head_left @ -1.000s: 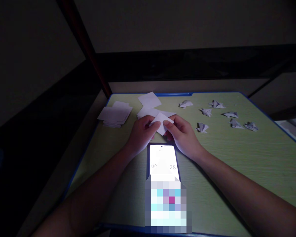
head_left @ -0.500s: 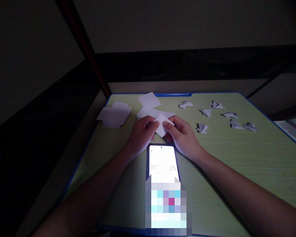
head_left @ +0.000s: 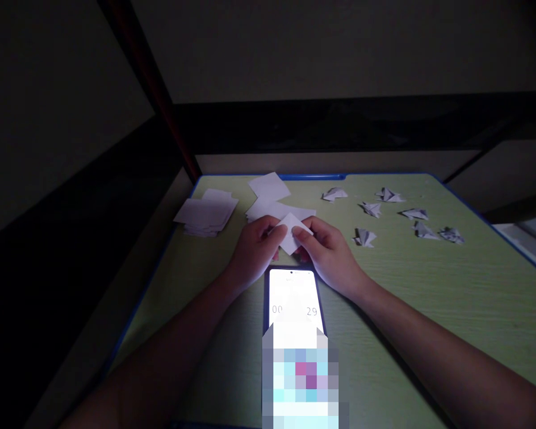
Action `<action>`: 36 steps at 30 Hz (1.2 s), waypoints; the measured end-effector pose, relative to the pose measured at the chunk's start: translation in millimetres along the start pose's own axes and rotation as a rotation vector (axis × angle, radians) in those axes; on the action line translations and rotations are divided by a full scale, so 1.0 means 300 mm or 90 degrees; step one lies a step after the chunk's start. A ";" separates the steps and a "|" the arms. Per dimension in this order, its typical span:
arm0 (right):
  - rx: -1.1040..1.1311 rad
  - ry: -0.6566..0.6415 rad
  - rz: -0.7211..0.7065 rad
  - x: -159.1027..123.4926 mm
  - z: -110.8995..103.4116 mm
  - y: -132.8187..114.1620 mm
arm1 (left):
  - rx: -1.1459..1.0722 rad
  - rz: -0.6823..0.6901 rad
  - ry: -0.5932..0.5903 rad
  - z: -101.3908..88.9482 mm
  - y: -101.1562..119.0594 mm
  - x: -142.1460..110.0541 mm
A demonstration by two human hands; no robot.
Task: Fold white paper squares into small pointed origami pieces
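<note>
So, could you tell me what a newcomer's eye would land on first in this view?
Probably the glowing phone lying on the table between the forearms, the brightest thing in a dark room. Just beyond it, the left hand and right hand grip a small folded paper. Crumpled-looking folded paper pieces dot the table's far right.

Your left hand (head_left: 259, 245) and your right hand (head_left: 330, 250) are pinching the folded paper (head_left: 290, 243), and the lit phone (head_left: 293, 298) is lying on the green bench (head_left: 429, 286) just below.
</note>
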State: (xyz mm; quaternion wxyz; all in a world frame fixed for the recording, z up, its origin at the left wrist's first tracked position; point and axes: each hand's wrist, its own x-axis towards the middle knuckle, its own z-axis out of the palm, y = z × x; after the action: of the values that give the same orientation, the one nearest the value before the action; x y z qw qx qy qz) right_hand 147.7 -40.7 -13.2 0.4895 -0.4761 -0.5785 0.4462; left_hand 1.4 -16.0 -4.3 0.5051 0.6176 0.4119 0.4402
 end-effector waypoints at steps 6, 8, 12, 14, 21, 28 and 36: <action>-0.011 0.001 0.005 0.001 0.001 -0.001 | 0.008 -0.002 -0.003 -0.001 0.000 0.001; -0.013 0.000 0.004 0.002 0.000 -0.001 | 0.009 -0.004 -0.003 -0.002 0.000 0.001; -0.010 -0.010 0.007 -0.002 -0.002 -0.007 | 0.007 -0.009 -0.003 -0.004 0.003 0.003; -0.007 -0.018 0.022 -0.005 -0.001 -0.016 | -0.003 -0.028 -0.001 -0.006 0.005 0.007; 0.012 -0.054 0.018 -0.008 0.004 -0.034 | -0.026 -0.064 0.005 -0.013 0.006 0.015; -0.046 -0.030 0.024 -0.002 0.001 -0.016 | -0.013 -0.036 -0.014 -0.013 0.006 0.010; -0.012 -0.021 0.023 -0.001 -0.001 -0.019 | -0.012 -0.046 -0.058 -0.020 0.026 0.004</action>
State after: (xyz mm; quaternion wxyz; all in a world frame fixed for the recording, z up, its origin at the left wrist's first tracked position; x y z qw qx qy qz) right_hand 147.4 -41.7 -7.5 0.4671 -0.4834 -0.5822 0.4574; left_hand -3.5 -14.5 4.2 0.5447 0.6169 0.4067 0.3967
